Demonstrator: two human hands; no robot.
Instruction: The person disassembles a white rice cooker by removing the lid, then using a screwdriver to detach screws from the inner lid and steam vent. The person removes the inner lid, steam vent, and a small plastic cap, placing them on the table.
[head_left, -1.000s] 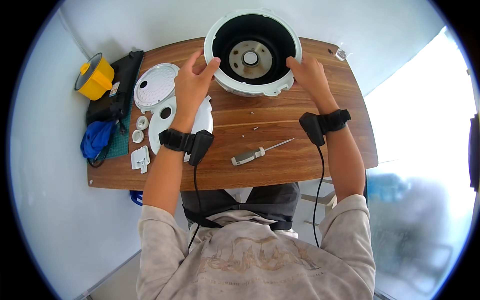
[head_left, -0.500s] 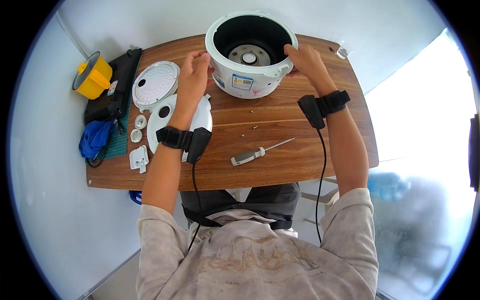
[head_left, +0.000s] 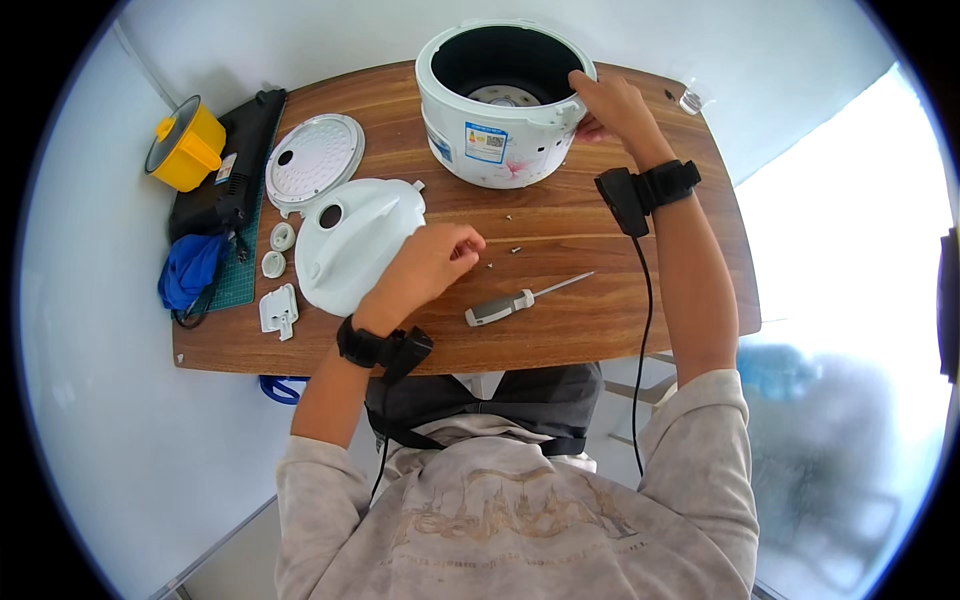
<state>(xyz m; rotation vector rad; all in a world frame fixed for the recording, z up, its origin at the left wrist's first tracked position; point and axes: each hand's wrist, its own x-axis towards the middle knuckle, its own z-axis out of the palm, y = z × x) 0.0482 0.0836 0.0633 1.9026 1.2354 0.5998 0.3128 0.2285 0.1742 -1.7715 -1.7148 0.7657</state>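
A white rice cooker body (head_left: pixel 545 165) with a dark inside stands without its lid at the table's far side, a little tilted toward me. My right hand (head_left: pixel 612 105) grips its right rim, thumb over the edge and fingers outside. My left hand (head_left: pixel 430 265) hovers over the table beside the white cooker lid (head_left: pixel 350 235), its fingers loosely curled and slightly apart, with nothing seen in them. Just right of its fingertips lie several small screws (head_left: pixel 516 249). A grey-handled screwdriver (head_left: pixel 500 307) rests nearer me, tip pointing right.
On the left lie a round white inner lid (head_left: pixel 315 160), two small white caps (head_left: pixel 282 237) and a white plastic piece (head_left: pixel 279 311). Beyond them are a black case (head_left: pixel 215 205), a yellow container (head_left: pixel 195 150), blue cloth (head_left: pixel 192 275) and a green mat (head_left: pixel 238 285). A clear cup (head_left: pixel 692 100) stands far right.
My left hand has left the cooker's left side and come down toward the screws. The cooker now leans more toward me, my right hand still on its rim.
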